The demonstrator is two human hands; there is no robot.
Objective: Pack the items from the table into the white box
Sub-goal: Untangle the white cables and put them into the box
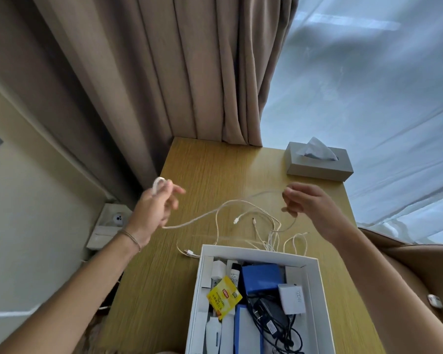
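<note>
A wooden table (205, 175) stands in a corner. Brown curtains (164, 67) hang behind it, with a sheer white curtain (368, 85) to the right letting in daylight. The cream wall (23, 200) on the left bears sockets (117, 218).

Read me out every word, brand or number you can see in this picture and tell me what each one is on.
"Lipton": red brand patch on the yellow tea bag packet in the white box.
"120W": grey print on the side of the white charger in the same box.
Smaller lines on the tea bag packet: too blurred to read.
Label on the black adapter plug: too small to read.
Print on the black-and-white tube: unreadable.
</note>
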